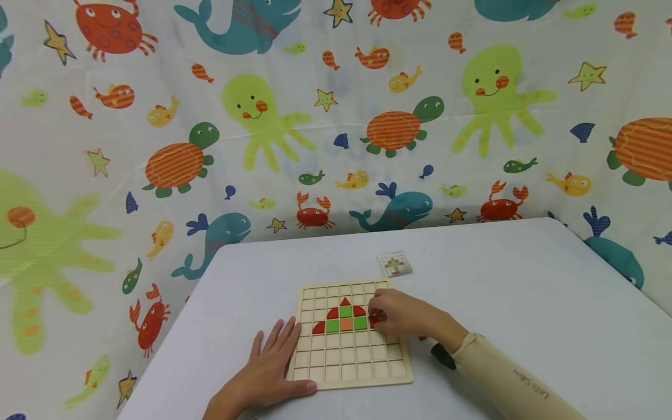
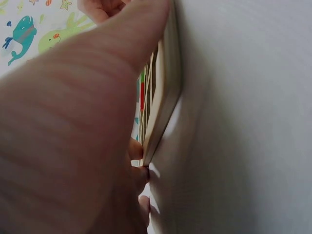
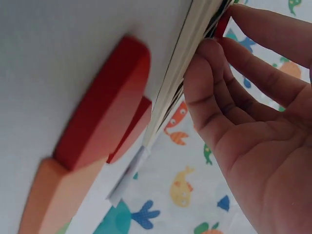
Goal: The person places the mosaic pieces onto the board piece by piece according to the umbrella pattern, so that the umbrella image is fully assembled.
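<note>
Your right hand (image 1: 399,312) pinches a red tile (image 1: 373,321) at three o'clock from the rightmost green square (image 1: 360,323); your left hand (image 1: 272,366), fingers spread, touches the grid board (image 1: 348,356).

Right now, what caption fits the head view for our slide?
Left hand touching a gridded board, right hand pinching a red piece beside a green square.
</note>
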The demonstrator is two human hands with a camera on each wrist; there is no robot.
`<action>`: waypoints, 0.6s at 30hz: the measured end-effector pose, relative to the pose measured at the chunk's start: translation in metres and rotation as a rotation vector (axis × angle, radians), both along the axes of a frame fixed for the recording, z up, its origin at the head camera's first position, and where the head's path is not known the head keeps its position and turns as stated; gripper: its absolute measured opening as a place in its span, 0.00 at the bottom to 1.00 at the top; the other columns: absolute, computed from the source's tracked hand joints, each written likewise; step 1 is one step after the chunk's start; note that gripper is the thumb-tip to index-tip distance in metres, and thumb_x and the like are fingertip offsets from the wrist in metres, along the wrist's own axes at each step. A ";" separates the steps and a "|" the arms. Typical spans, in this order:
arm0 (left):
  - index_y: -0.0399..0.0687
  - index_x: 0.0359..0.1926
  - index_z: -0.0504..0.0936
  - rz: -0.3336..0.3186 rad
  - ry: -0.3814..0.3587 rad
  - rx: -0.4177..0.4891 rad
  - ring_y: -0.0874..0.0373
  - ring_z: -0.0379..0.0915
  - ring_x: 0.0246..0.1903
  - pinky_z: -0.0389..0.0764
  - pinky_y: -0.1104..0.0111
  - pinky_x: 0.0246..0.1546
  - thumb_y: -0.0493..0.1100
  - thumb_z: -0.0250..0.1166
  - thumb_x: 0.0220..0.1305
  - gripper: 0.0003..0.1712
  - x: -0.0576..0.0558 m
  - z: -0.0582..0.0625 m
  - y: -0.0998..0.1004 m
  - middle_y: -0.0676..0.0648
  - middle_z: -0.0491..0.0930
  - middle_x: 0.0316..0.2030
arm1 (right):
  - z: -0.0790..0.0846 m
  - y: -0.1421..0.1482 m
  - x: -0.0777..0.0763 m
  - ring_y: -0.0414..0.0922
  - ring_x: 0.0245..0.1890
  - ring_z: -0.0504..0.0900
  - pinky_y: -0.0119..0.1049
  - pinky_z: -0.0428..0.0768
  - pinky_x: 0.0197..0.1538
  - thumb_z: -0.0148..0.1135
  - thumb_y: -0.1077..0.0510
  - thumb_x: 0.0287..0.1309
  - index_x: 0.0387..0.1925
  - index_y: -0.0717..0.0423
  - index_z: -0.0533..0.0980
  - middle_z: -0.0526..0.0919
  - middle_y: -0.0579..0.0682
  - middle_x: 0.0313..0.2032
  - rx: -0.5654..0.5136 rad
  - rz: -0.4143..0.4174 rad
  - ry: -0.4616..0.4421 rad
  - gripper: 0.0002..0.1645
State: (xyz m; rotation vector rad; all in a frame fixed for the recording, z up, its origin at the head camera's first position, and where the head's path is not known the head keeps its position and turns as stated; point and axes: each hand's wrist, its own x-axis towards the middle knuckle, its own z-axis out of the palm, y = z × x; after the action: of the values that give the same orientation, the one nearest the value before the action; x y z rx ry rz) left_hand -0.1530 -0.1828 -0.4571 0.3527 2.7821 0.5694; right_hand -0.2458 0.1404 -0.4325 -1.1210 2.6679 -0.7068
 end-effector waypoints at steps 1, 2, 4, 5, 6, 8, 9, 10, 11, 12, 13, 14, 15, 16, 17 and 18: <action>0.44 0.86 0.53 0.001 0.001 -0.002 0.39 0.31 0.84 0.26 0.33 0.75 0.81 0.71 0.51 0.75 0.000 0.000 0.000 0.41 0.45 0.86 | 0.001 0.001 0.000 0.41 0.39 0.74 0.34 0.81 0.45 0.75 0.63 0.65 0.44 0.57 0.86 0.79 0.43 0.40 0.000 -0.006 -0.007 0.07; 0.44 0.86 0.53 0.004 0.000 -0.003 0.39 0.31 0.84 0.26 0.33 0.75 0.82 0.71 0.51 0.75 0.000 0.000 0.001 0.41 0.45 0.86 | 0.001 0.002 0.000 0.41 0.39 0.74 0.34 0.81 0.44 0.75 0.64 0.65 0.42 0.57 0.85 0.79 0.43 0.39 -0.001 -0.012 -0.014 0.06; 0.45 0.86 0.53 0.010 -0.001 -0.007 0.39 0.31 0.84 0.25 0.34 0.75 0.82 0.71 0.50 0.76 0.001 0.001 0.001 0.42 0.44 0.86 | 0.001 0.003 0.000 0.41 0.39 0.74 0.34 0.80 0.43 0.75 0.64 0.64 0.40 0.56 0.84 0.77 0.42 0.37 0.000 -0.017 -0.021 0.06; 0.45 0.86 0.53 0.012 0.000 -0.004 0.39 0.31 0.84 0.25 0.33 0.75 0.82 0.71 0.49 0.76 0.001 0.001 0.001 0.42 0.44 0.86 | 0.001 0.003 0.001 0.41 0.39 0.73 0.34 0.80 0.43 0.75 0.64 0.64 0.40 0.56 0.84 0.77 0.41 0.36 0.001 -0.018 -0.024 0.06; 0.45 0.86 0.53 0.016 -0.002 -0.005 0.40 0.30 0.84 0.24 0.34 0.75 0.83 0.71 0.49 0.76 0.001 0.001 0.002 0.43 0.44 0.86 | 0.001 0.003 0.000 0.41 0.38 0.73 0.34 0.79 0.42 0.75 0.64 0.64 0.39 0.56 0.83 0.76 0.41 0.35 0.000 -0.014 -0.023 0.06; 0.46 0.86 0.53 0.018 -0.005 -0.003 0.39 0.30 0.84 0.23 0.34 0.75 0.83 0.71 0.48 0.76 0.002 0.001 0.002 0.43 0.44 0.86 | -0.001 0.002 0.001 0.41 0.37 0.73 0.33 0.78 0.41 0.75 0.65 0.63 0.38 0.55 0.83 0.75 0.41 0.33 -0.001 -0.006 -0.023 0.07; 0.46 0.86 0.53 0.017 -0.005 -0.004 0.39 0.30 0.84 0.24 0.34 0.75 0.82 0.71 0.49 0.76 0.002 0.002 0.002 0.43 0.44 0.86 | -0.001 0.002 0.001 0.40 0.36 0.72 0.33 0.77 0.40 0.75 0.65 0.63 0.37 0.55 0.82 0.74 0.41 0.32 -0.002 0.001 -0.021 0.07; 0.45 0.86 0.53 0.015 -0.006 -0.001 0.39 0.31 0.84 0.24 0.33 0.75 0.82 0.71 0.49 0.76 0.002 0.002 0.002 0.42 0.44 0.86 | -0.002 0.001 0.001 0.40 0.36 0.72 0.33 0.76 0.39 0.75 0.65 0.64 0.37 0.55 0.81 0.73 0.41 0.31 -0.003 0.007 -0.021 0.07; 0.45 0.86 0.53 0.013 -0.008 0.000 0.39 0.31 0.84 0.25 0.33 0.75 0.82 0.71 0.49 0.76 0.003 0.002 0.003 0.42 0.45 0.86 | -0.003 0.000 0.001 0.40 0.35 0.72 0.33 0.75 0.38 0.74 0.65 0.64 0.36 0.54 0.81 0.73 0.41 0.30 -0.006 0.012 -0.019 0.08; 0.44 0.86 0.53 0.014 -0.010 0.000 0.39 0.31 0.84 0.25 0.33 0.75 0.82 0.71 0.49 0.76 0.003 0.003 0.003 0.42 0.45 0.86 | -0.004 0.000 0.002 0.40 0.35 0.72 0.33 0.75 0.38 0.74 0.66 0.64 0.36 0.54 0.80 0.73 0.41 0.29 -0.008 0.018 -0.016 0.08; 0.44 0.86 0.53 0.012 -0.012 -0.002 0.39 0.31 0.84 0.26 0.33 0.75 0.81 0.72 0.50 0.75 0.003 0.003 0.003 0.41 0.45 0.86 | -0.004 -0.001 0.002 0.40 0.34 0.72 0.33 0.74 0.37 0.74 0.66 0.64 0.36 0.54 0.80 0.72 0.41 0.29 -0.011 0.022 -0.014 0.09; 0.44 0.86 0.53 0.012 -0.013 -0.001 0.39 0.32 0.84 0.26 0.33 0.75 0.81 0.72 0.50 0.75 0.004 0.003 0.003 0.41 0.45 0.86 | -0.004 -0.001 0.003 0.40 0.34 0.71 0.33 0.74 0.37 0.74 0.66 0.64 0.36 0.54 0.79 0.72 0.41 0.29 -0.013 0.024 -0.010 0.09; 0.44 0.86 0.53 0.013 -0.014 -0.001 0.39 0.31 0.84 0.26 0.33 0.75 0.81 0.72 0.51 0.75 0.004 0.003 0.003 0.41 0.45 0.86 | -0.004 -0.002 0.003 0.39 0.34 0.71 0.33 0.74 0.37 0.74 0.66 0.64 0.36 0.54 0.79 0.73 0.41 0.29 -0.013 0.023 -0.005 0.09; 0.44 0.86 0.53 0.016 -0.015 0.000 0.39 0.31 0.84 0.26 0.33 0.75 0.81 0.72 0.51 0.75 0.004 0.003 0.003 0.41 0.44 0.86 | -0.003 -0.002 0.004 0.40 0.34 0.72 0.33 0.74 0.37 0.74 0.66 0.64 0.36 0.54 0.79 0.73 0.41 0.29 -0.015 0.023 -0.002 0.09; 0.44 0.86 0.52 0.017 -0.014 0.000 0.39 0.31 0.84 0.26 0.33 0.75 0.80 0.72 0.51 0.75 0.004 0.003 0.003 0.41 0.44 0.86 | -0.003 -0.002 0.004 0.40 0.34 0.72 0.33 0.75 0.37 0.74 0.66 0.64 0.37 0.55 0.80 0.73 0.41 0.29 -0.018 0.022 0.002 0.09; 0.44 0.86 0.52 0.018 -0.012 0.001 0.39 0.31 0.84 0.26 0.33 0.75 0.80 0.72 0.51 0.75 0.004 0.003 0.003 0.41 0.44 0.86 | -0.002 -0.002 0.005 0.40 0.34 0.72 0.33 0.75 0.37 0.74 0.66 0.63 0.37 0.55 0.80 0.74 0.41 0.29 -0.017 0.020 0.007 0.08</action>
State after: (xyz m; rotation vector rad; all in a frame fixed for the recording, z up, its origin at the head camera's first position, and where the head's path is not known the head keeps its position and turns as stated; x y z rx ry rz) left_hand -0.1491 -0.1802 -0.4541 0.3242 2.7764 0.5745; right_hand -0.2411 0.1382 -0.4349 -1.1543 2.6578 -0.7255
